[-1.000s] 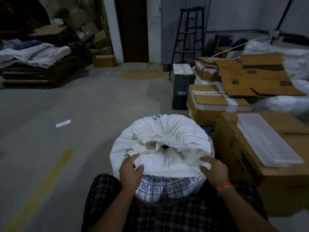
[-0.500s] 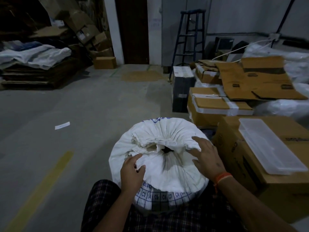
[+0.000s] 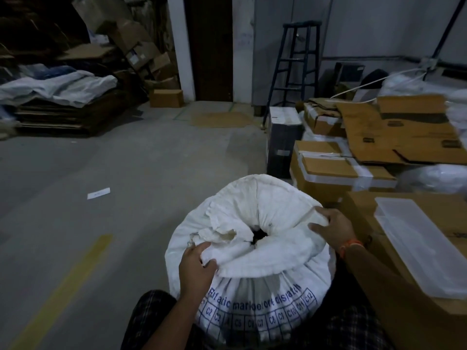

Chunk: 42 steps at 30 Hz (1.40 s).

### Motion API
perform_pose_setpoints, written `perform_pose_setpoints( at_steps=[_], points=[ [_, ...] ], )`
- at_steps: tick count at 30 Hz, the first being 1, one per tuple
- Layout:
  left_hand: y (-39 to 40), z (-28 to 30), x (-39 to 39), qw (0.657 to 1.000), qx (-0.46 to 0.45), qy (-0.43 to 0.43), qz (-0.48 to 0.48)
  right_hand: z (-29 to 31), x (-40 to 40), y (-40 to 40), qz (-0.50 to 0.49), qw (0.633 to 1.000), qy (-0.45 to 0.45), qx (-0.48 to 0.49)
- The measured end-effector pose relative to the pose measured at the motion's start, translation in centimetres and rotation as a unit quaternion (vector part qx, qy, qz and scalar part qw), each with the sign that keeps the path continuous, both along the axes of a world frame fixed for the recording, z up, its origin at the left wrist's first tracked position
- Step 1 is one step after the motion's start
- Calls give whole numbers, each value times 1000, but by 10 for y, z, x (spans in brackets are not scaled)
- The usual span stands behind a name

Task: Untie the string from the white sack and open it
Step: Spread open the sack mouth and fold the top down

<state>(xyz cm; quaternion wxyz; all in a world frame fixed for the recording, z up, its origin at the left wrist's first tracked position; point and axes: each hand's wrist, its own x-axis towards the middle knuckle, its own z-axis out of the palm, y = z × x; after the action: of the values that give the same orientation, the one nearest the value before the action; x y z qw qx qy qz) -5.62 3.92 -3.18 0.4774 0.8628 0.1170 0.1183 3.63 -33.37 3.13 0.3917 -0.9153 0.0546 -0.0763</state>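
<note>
The left hand [image 3: 195, 270] and right hand [image 3: 331, 227] each grip a fold of the white sack [image 3: 252, 248] at its gathered mouth, now pulled wider than half a second ago. The sack stands between the person's knees on the concrete floor [image 3: 126, 185], printed with cells C2 to C12. Cardboard boxes [image 3: 328, 173] crowd its right side, one box carrying a clear plastic tray [image 3: 419, 246].

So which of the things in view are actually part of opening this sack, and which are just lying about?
Part of the job:
white sack
left hand gripping its gathered top
right hand gripping the far fold

Lying about:
clear plastic tray
cardboard boxes
blue stepladder
paper slip
</note>
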Motion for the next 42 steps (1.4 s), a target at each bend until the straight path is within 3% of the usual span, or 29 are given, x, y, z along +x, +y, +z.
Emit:
perform_pose_setpoints(
  at_steps=[5, 11, 15, 19, 22, 27, 36, 42],
  points=[
    [8, -26, 2, 997, 51, 62, 10, -26, -6, -3, 5, 1000, 18, 8],
    [-7, -12, -9, 990, 128, -40, 30, -32, -10, -7, 9, 1000, 21, 6],
    [-19, -7, -7, 986, 142, -86, -10, -36, -13, -7, 16, 1000, 14, 17],
    [-23, 1, 13, 991, 92, -30, -94, -37, -15, -6, 17, 999, 7, 38],
    [-19, 6, 39, 981, 133, 9, -142, -38, -16, -8, 23, 999, 9, 31],
    [-5, 13, 85, 980, 177, -25, -81, -48, -18, -19, 26, 999, 25, -12],
    [12, 6, 161, 963, 251, -43, -85, -95, -40, -45, -22, 994, 96, -47],
    [26, -14, 186, 957, 262, 64, -106, -99, -38, -55, -1, 983, 156, -95]
  ],
)
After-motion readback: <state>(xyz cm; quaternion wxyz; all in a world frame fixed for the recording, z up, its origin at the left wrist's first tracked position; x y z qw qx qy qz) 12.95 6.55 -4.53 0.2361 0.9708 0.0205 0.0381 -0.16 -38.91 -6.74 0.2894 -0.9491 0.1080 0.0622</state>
